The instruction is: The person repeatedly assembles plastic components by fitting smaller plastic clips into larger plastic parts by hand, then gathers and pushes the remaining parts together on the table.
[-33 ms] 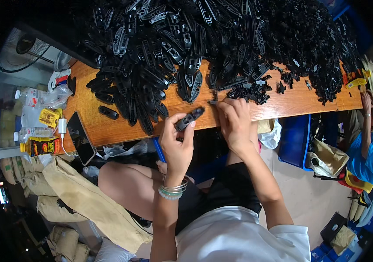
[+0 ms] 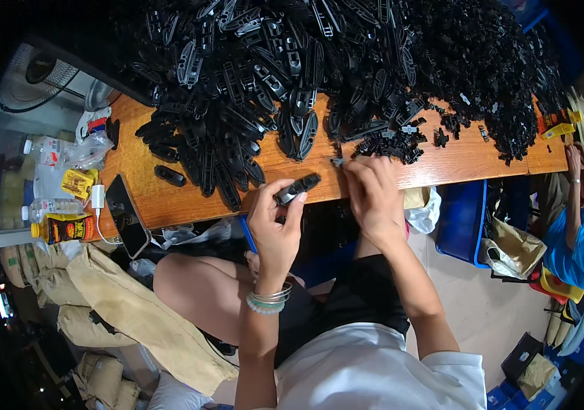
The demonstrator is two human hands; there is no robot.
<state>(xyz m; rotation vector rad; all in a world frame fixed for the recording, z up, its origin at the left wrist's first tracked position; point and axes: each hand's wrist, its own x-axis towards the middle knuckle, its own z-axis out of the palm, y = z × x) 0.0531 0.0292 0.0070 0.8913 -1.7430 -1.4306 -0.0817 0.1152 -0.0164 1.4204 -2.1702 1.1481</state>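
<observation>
In my left hand [image 2: 275, 215], thumb and fingers pinch a long black plastic housing [image 2: 297, 189] with an opening along its top, just above the table's front edge. My right hand [image 2: 372, 195] rests at that edge, fingers curled and closed. A small grey plastic piece [image 2: 337, 161] shows at its fingertips; the rest of the grip is hidden. Beyond my right hand lies a small pile of black clips [image 2: 391, 145]. Long black housings [image 2: 216, 147] lie heaped on the wooden table [image 2: 271, 169] ahead of my left hand.
A large mound of small black parts [image 2: 490, 75] covers the far right. At the left are a phone [image 2: 128, 217], bottles [image 2: 63, 229] and a fan [image 2: 35, 78]. A blue bin [image 2: 461, 222] stands below the table at right, near another person in a blue shirt [image 2: 577, 236].
The housing in my left hand has turned slightly. My right hand has shifted a little to the right, and more of the grey piece shows at its fingertips.
</observation>
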